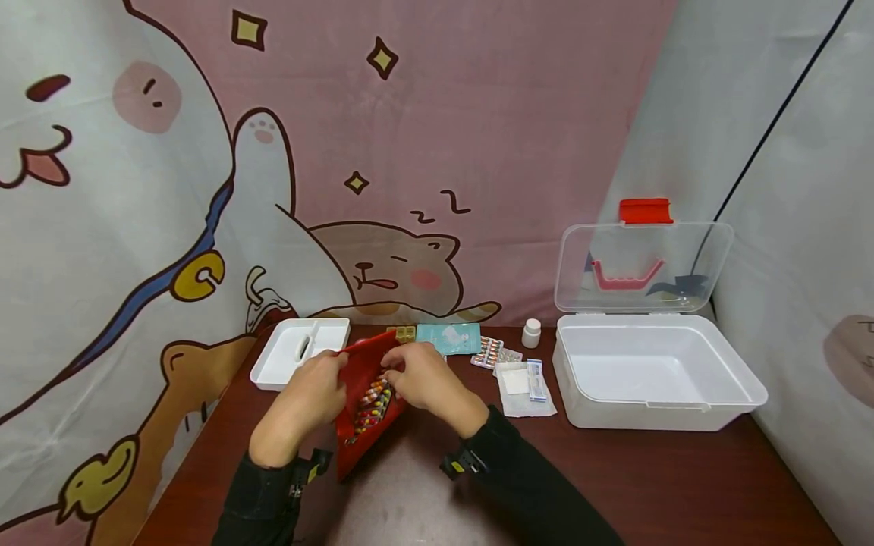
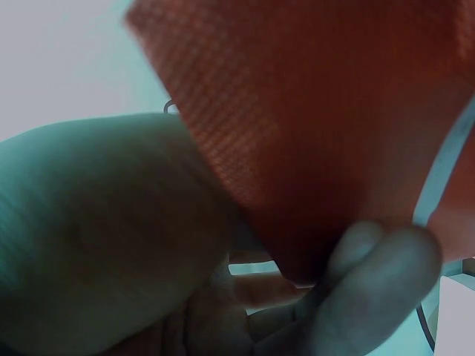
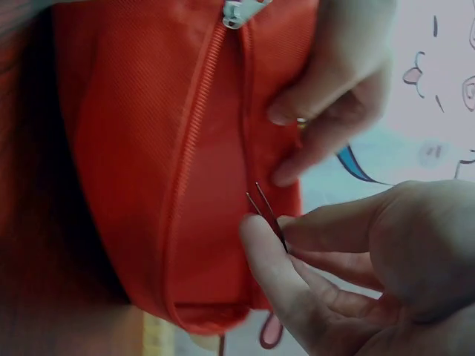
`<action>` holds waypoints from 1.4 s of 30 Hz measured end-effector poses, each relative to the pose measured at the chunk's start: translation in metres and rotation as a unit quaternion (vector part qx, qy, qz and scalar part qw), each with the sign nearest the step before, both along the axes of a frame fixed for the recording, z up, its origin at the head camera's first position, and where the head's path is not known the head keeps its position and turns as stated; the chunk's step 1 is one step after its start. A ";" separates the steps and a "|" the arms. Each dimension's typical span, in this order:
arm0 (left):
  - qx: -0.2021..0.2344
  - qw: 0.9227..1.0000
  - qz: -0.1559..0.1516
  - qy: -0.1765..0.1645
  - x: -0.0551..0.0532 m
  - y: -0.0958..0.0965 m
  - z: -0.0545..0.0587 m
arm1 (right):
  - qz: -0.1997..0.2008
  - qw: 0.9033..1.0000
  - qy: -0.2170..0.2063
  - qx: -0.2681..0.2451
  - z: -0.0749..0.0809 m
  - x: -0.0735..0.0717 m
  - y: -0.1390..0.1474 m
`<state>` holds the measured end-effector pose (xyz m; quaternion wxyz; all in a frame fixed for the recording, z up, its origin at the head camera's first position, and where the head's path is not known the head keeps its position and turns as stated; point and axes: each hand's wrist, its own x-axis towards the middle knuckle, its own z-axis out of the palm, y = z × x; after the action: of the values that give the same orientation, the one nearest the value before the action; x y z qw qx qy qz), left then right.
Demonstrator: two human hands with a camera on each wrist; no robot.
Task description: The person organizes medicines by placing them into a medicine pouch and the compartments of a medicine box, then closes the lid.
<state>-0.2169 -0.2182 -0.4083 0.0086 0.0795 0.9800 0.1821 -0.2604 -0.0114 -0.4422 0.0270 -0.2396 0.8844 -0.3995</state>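
A red fabric zip pouch point(image 1: 350, 453) stands tilted over the table, its zipper undone along one side in the right wrist view. My left hand point(image 1: 310, 398) pinches the pouch's edge between thumb and fingers. Colourful capsule shapes point(image 1: 372, 403) show on the pouch in the head view; whether printed or real I cannot tell. Between the thumb and fingertips of my right hand point(image 1: 426, 383) is a thin, two-pronged metal tool, apparently tweezers point(image 3: 274, 216). Its tips point at the pouch opening; the rest is hidden by the fingers.
Left stands a white tray-like lid point(image 1: 276, 356). Behind the hands lie a teal packet point(image 1: 451, 338) and blister packs point(image 1: 487, 351). A white bottle point(image 1: 532, 334), gauze packets point(image 1: 519, 379) and an open white box point(image 1: 655, 409) with a raised clear lid point(image 1: 580, 265) are at right.
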 end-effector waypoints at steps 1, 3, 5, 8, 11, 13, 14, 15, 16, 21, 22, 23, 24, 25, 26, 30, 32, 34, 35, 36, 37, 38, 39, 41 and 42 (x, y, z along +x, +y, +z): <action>0.001 1.000 0.000 0.000 0.000 0.000 0.000 | -0.007 1.000 -0.005 0.006 -0.002 -0.001 -0.004; 0.002 1.000 -0.001 0.000 0.000 0.000 0.000 | -0.025 0.999 -0.011 0.024 -0.004 -0.003 -0.010; 0.002 1.000 -0.001 -0.001 0.000 0.000 0.000 | -0.042 0.998 -0.018 0.042 -0.008 -0.005 -0.015; -0.002 1.000 -0.003 0.002 0.000 0.000 0.000 | -0.062 0.995 -0.017 0.079 -0.014 -0.010 -0.019; -0.006 1.000 -0.005 0.004 0.001 0.000 0.000 | -0.067 0.991 -0.011 0.114 -0.021 -0.012 -0.021; -0.006 1.000 -0.005 0.004 0.001 0.000 0.000 | -0.066 0.989 -0.007 0.134 -0.024 -0.013 -0.023; -0.006 1.000 -0.006 0.005 0.001 0.000 0.000 | -0.064 0.988 -0.004 0.141 -0.025 -0.013 -0.024; -0.006 1.000 -0.006 0.006 0.001 0.000 0.000 | -0.063 0.987 0.002 0.151 -0.025 -0.013 -0.025; -0.005 1.000 -0.006 0.007 0.001 0.000 0.000 | -0.063 0.985 0.005 0.158 -0.026 -0.014 -0.026; -0.004 1.000 -0.006 0.005 0.001 -0.001 -0.001 | -0.061 0.978 0.010 0.198 -0.030 -0.017 -0.033; -0.005 1.000 -0.006 0.004 0.001 -0.001 -0.001 | -0.063 0.977 0.006 0.202 -0.031 -0.017 -0.034; -0.006 1.000 -0.006 0.003 0.001 -0.001 -0.001 | -0.064 0.977 0.002 0.205 -0.032 -0.017 -0.035; -0.006 1.000 -0.007 0.003 0.001 -0.001 -0.002 | -0.065 0.976 -0.004 0.207 -0.033 -0.017 -0.036; -0.006 1.000 -0.007 0.004 0.001 -0.001 -0.002 | -0.067 0.976 -0.004 0.209 -0.033 -0.017 -0.037; -0.006 1.000 -0.008 0.005 0.001 -0.001 -0.002 | -0.068 0.976 -0.005 0.209 -0.034 -0.017 -0.037; -0.008 1.000 -0.013 0.013 0.002 -0.001 -0.002 | -0.068 0.974 0.005 0.215 -0.034 -0.016 -0.037; -0.008 1.000 -0.014 0.014 0.002 -0.001 -0.001 | -0.068 0.974 0.010 0.218 -0.033 -0.016 -0.037; -0.007 1.000 -0.013 0.012 0.002 0.000 0.000 | -0.068 0.973 0.013 0.222 -0.031 -0.015 -0.036; -0.005 1.000 -0.012 0.010 0.001 0.000 0.000 | -0.069 0.972 0.013 0.222 -0.030 -0.014 -0.036; -0.004 1.000 -0.011 0.008 0.002 0.000 0.001 | -0.071 0.972 0.012 0.222 -0.029 -0.014 -0.036; -0.002 1.000 -0.009 0.006 0.002 0.000 0.001 | -0.072 0.972 0.013 0.223 -0.027 -0.014 -0.036; -0.001 1.000 -0.008 0.003 0.002 0.000 0.002 | -0.074 0.972 0.013 0.222 -0.026 -0.013 -0.036; -0.001 1.000 -0.007 0.002 0.002 0.000 0.002 | -0.074 0.972 0.014 0.221 -0.024 -0.012 -0.035; -0.002 1.000 -0.004 -0.001 0.002 0.000 0.002 | -0.074 0.973 0.024 0.217 -0.021 -0.010 -0.034; -0.002 1.000 -0.003 -0.003 0.002 0.000 0.002 | -0.072 0.974 0.030 0.212 -0.020 -0.009 -0.033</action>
<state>-0.2149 -0.2184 -0.4063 0.0123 0.0815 0.9801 0.1806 -0.2691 -0.0441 -0.4619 0.0219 -0.1757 0.9644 -0.1965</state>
